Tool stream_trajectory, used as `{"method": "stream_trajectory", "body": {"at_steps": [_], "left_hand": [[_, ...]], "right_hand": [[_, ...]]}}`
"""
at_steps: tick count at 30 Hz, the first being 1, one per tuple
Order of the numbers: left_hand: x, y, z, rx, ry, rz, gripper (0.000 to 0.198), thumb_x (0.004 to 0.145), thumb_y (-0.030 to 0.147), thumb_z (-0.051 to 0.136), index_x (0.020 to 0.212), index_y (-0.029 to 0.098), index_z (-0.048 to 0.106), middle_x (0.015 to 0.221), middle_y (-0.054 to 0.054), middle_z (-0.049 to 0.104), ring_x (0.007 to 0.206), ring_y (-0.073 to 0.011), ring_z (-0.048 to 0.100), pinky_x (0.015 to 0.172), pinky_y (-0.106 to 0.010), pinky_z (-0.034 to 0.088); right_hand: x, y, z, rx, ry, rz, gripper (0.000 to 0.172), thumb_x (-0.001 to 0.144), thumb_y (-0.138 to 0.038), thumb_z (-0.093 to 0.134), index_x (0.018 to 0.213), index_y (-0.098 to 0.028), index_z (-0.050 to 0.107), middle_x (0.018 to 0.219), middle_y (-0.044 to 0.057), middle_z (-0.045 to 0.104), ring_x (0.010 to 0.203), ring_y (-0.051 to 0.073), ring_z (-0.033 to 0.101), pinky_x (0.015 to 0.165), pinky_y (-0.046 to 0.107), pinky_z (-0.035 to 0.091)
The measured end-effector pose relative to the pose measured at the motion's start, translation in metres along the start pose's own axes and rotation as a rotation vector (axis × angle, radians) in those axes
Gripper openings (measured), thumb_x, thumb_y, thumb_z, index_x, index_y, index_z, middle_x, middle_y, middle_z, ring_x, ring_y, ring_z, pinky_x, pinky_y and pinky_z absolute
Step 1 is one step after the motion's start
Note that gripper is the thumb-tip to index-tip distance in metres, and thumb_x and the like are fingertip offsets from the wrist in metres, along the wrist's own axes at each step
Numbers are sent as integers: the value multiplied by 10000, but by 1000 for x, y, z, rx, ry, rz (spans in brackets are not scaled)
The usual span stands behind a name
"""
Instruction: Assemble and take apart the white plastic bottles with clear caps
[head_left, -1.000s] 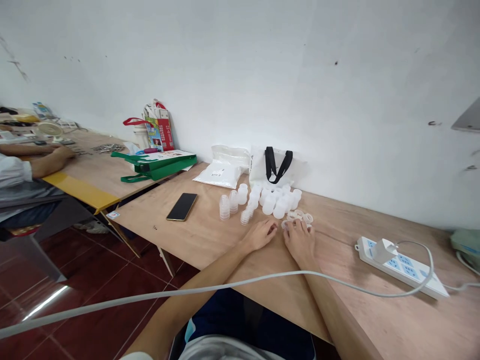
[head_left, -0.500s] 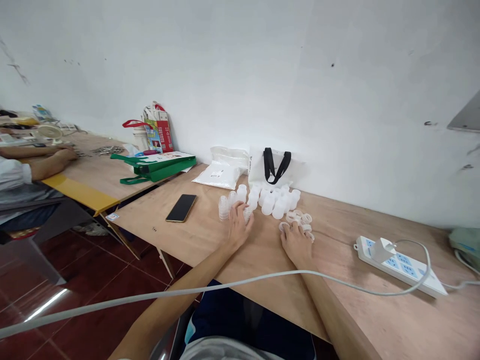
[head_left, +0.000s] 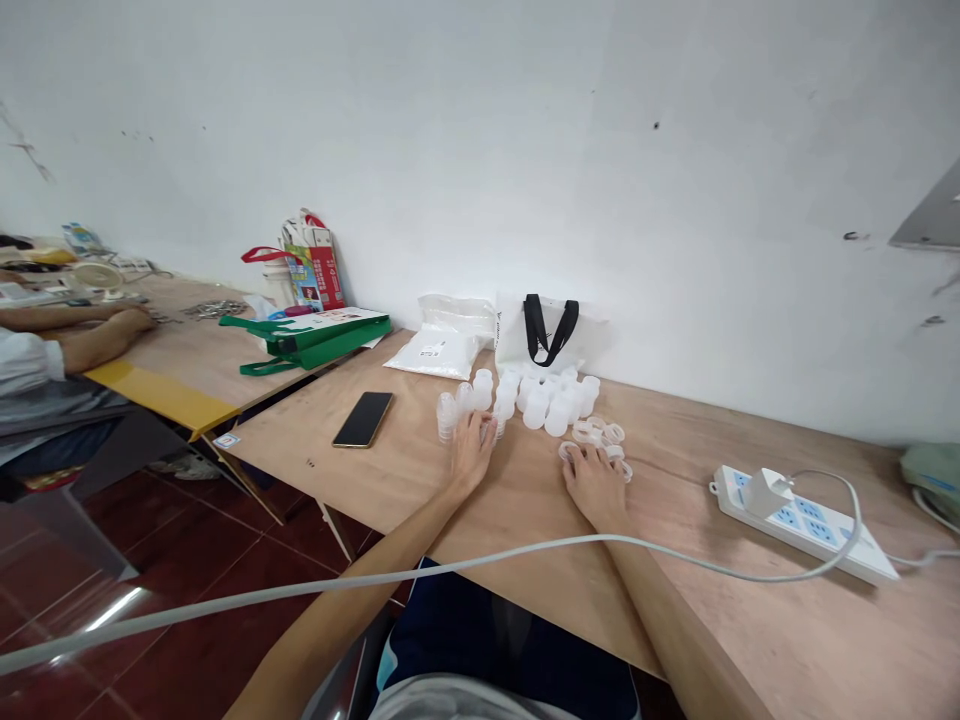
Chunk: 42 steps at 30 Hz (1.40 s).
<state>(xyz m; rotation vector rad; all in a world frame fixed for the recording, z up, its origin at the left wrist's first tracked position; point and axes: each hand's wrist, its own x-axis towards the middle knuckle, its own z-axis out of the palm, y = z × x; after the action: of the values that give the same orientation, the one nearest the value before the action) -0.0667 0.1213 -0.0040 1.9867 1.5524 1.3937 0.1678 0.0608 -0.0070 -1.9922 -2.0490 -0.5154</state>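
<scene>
Touching an upright stack of clear cups [head_left: 497, 429], left grip [head_left: 471, 455] spread; right grip [head_left: 595, 487] spread over plastic rings [head_left: 592, 431]

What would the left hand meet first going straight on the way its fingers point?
The left hand would probably meet the stacked clear plastic cups at its fingertips, though depth is unclear.

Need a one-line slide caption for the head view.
Left hand among stacked plastic cups, right hand at translucent plastic rings.
</scene>
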Motion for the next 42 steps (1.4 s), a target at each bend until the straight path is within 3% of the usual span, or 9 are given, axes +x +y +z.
{"method": "stream_trajectory", "body": {"at_steps": [10,12,17,21,26,29,34,39,42], "left_hand": [[-2,7,-4,-107,205,214,240,1055,374,431,1043,217,612,1071,-86,638,1058,-229,597,974,-404,483],[-6,12,-6,-124,88,300,237,1055,358,432,1036,214,620,1062,-83,653,1034,-217,609,957,-388,492],[-13,19,-3,-34,-472,507,199,1031,335,494,1006,215,651,1013,-50,704,954,-195,650,902,-342,507],[-14,20,-1,39,-563,496,183,1022,311,516,1118,218,641,1069,-49,712,971,-202,663,887,-333,521],[-15,23,-12,-14,-383,470,301,1021,406,524,1267,240,570,1235,-71,674,1160,-224,628,1024,-377,491],[-13,16,-22,16,-150,465,261,1048,367,453,1235,235,579,1265,-93,651,1229,-230,592,1078,-411,454],[0,-19,-40,146,307,237,408,964,457,590,1292,221,532,1396,-167,537,1311,-317,517,1114,-525,406],[15,-49,-49,135,240,168,654,901,590,636,1404,220,441,1450,-186,462,1359,-369,469,1129,-556,397],[14,-53,-48,139,240,186,618,949,545,587,1416,176,421,1439,-202,468,1349,-369,467,1114,-556,404]], "right_hand": [[1,2,2,7,7,4,228,1011,-281,482,1122,-216,670,1167,127,687,1074,291,584,835,397,376],[1,3,4,23,16,-12,230,1012,-280,482,1125,-214,671,1169,128,684,1083,294,587,843,398,379],[2,0,6,140,24,-124,238,1026,-334,481,1115,-235,678,1144,106,686,1110,286,602,912,408,388],[5,-3,8,266,-5,-220,250,1037,-359,455,1040,-243,675,1149,84,676,1076,249,627,937,394,417],[6,-1,7,396,-32,-298,253,1024,-383,471,977,-245,679,1379,84,575,1168,241,609,968,392,472],[5,0,4,429,-56,-321,246,1018,-394,479,998,-274,693,1449,61,530,1241,252,575,990,418,481],[4,-1,1,414,-91,-321,237,1011,-395,491,1114,-311,687,1482,52,513,1258,268,567,1014,473,465],[4,-2,3,422,-100,-298,249,1023,-384,460,1129,-297,668,1489,61,511,1268,267,556,1022,471,448],[4,-1,7,429,-97,-264,249,1023,-376,447,1130,-276,649,1469,73,527,1280,267,548,1018,453,446]]}}
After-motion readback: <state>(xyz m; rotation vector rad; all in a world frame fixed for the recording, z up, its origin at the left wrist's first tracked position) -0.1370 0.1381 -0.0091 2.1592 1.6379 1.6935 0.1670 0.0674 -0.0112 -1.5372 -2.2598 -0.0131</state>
